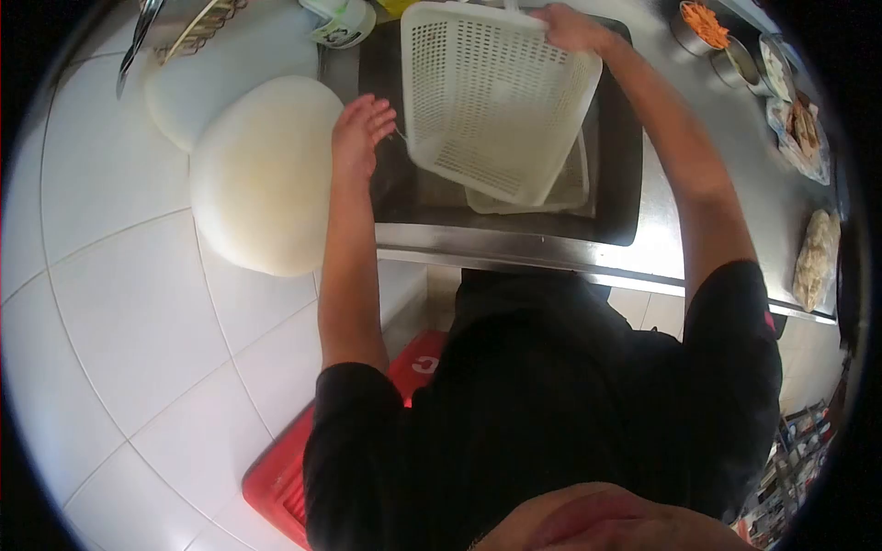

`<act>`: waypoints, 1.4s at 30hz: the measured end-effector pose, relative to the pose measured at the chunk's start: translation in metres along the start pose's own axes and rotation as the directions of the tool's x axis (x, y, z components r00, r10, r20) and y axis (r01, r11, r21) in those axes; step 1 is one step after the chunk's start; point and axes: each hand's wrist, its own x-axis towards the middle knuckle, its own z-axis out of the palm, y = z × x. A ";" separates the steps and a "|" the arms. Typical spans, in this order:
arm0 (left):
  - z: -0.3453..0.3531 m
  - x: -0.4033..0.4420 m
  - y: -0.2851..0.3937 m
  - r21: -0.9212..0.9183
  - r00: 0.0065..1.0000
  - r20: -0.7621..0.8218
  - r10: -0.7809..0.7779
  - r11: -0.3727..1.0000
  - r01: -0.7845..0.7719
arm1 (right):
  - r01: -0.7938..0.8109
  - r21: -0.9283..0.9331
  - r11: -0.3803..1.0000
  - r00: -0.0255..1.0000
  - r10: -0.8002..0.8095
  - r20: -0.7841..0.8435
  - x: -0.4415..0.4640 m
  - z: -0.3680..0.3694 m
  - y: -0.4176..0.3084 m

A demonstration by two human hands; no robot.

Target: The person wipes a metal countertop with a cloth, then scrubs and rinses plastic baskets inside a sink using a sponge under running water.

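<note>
A white perforated plastic basket [496, 101] hangs tilted over the dark metal sink [620, 174]. My right hand [574, 28] is closed around its upper right rim. Just off the basket's left side, my left hand [361, 133] is raised, its fingers stretched out and slightly curved, with nothing visible in them. A second pale perforated basket [571, 188] lies lower in the sink, partly hidden by the first. Left of my left forearm, a large round white object [266, 174], like a thick board, stands against the tiles.
White wall tiles [119, 321] line the left. A white-and-green container [342, 23] stands behind the sink. On the steel counter [661, 211] at right are metal bowls, one with orange shreds [705, 25], and bagged food [816, 262]. A red plastic item [285, 468] sits below.
</note>
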 end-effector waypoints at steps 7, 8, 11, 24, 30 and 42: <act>-0.046 -0.077 -0.076 -0.124 0.986 -0.096 -0.134 0.985 0.122 | 0.038 -0.718 0.695 0.958 0.178 0.223 0.095 -0.013 -0.002; -0.050 -0.086 -0.087 -0.131 0.984 -0.106 -0.146 0.983 0.132 | 0.086 -0.714 0.695 0.945 0.171 0.280 0.098 -0.013 -0.006; -0.062 -0.111 -0.108 -0.165 0.980 -0.121 -0.157 0.977 0.136 | 0.165 -0.688 0.706 0.974 -0.006 0.227 0.072 -0.010 -0.021; -0.110 -0.166 -0.145 -0.273 0.975 -0.202 -0.093 0.961 0.035 | 0.230 -0.658 0.717 0.964 -0.262 0.052 -0.202 0.027 -0.158; -0.118 -0.174 -0.126 -0.202 0.975 -0.221 -0.005 0.978 -0.040 | 0.047 -0.671 0.740 0.976 -0.177 -0.127 -0.187 0.030 -0.165; -0.161 -0.186 -0.166 -0.238 0.973 -0.231 0.004 0.969 -0.060 | -0.107 -0.669 0.736 0.991 0.020 -0.136 -0.130 0.021 -0.125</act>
